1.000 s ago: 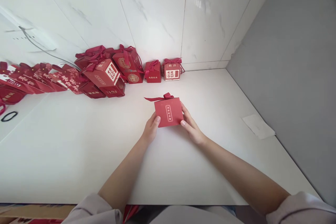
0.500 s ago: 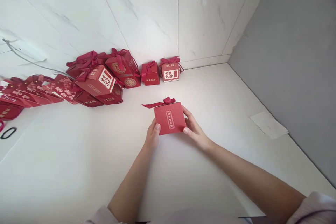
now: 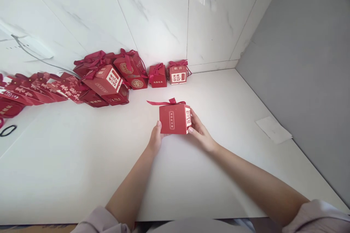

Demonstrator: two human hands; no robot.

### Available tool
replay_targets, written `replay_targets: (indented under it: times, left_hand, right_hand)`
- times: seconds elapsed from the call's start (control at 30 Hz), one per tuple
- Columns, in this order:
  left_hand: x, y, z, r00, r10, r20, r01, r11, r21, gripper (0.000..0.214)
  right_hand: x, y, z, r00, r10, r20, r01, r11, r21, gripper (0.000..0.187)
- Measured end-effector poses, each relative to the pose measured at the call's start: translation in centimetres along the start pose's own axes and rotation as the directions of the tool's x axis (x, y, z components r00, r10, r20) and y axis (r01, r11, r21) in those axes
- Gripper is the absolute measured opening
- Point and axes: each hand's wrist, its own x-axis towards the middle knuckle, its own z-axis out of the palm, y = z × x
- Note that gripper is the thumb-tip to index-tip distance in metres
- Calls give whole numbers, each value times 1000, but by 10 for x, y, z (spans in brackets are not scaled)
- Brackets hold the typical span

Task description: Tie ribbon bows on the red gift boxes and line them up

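Between my two hands is a red gift box (image 3: 172, 119) with a dark red ribbon bow (image 3: 172, 102) on top and one ribbon tail pointing left. A printed label marks its front, and a white panel with a red character shows on its right side. My left hand (image 3: 156, 136) grips the left lower edge, thumb on the front. My right hand (image 3: 201, 133) closes on the right side, thumb at the lower front corner, other fingers partly hidden behind. Whether the box touches the white table (image 3: 109, 167) I cannot tell.
Two small red boxes, one plain (image 3: 158, 76) and one white-fronted (image 3: 178, 73), stand by the tiled wall. Left of them are stacked red boxes (image 3: 106, 80) and a row of red bags (image 3: 32, 89). A black loop (image 3: 8, 131) lies far left, white paper (image 3: 274, 129) at right.
The box has turned in my hands, so its white right-hand panel now shows. My hands have shifted slightly up and left with it. The whole view has shifted a little.
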Motion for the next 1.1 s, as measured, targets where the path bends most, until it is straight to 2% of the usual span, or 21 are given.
replay_targets:
  times: [0.2, 0.33, 0.47, 0.63, 0.73, 0.87, 0.93, 1.1]
  left_hand:
    - [6, 2, -5, 1000, 6, 29, -7, 999, 36, 76]
    - [10, 4, -11, 997, -29, 72, 27, 999, 29, 75]
    - [13, 7, -12, 996, -57, 67, 56, 998, 26, 72]
    - [15, 6, -10, 997, -71, 36, 70, 997, 13, 76]
    - [14, 4, -7, 994, -60, 93, 63, 998, -30, 80]
    - [11, 3, -1, 971, -72, 226, 93, 992, -80, 87]
    - [11, 3, 1, 961, -83, 265, 110, 990, -90, 90]
    - [12, 2, 1, 954, -95, 283, 117, 991, -64, 89]
  right_hand:
    - [4, -3, 4, 999, 17, -40, -17, 1000, 5, 74]
    - [8, 8, -1, 996, 61, -62, -59, 998, 36, 74]
    - [12, 18, -4, 991, 81, -110, -77, 996, 43, 75]
    - [12, 9, 0, 999, 1, -43, 1, 998, 63, 67]
    - [10, 2, 4, 999, -38, 35, 35, 995, 96, 59]
    - [9, 1, 5, 978, 133, 162, -171, 954, 247, 71]
    - [10, 2, 4, 959, 211, 188, -261, 917, 302, 74]
    - [13, 2, 0, 946, 262, 193, -316, 882, 351, 74]
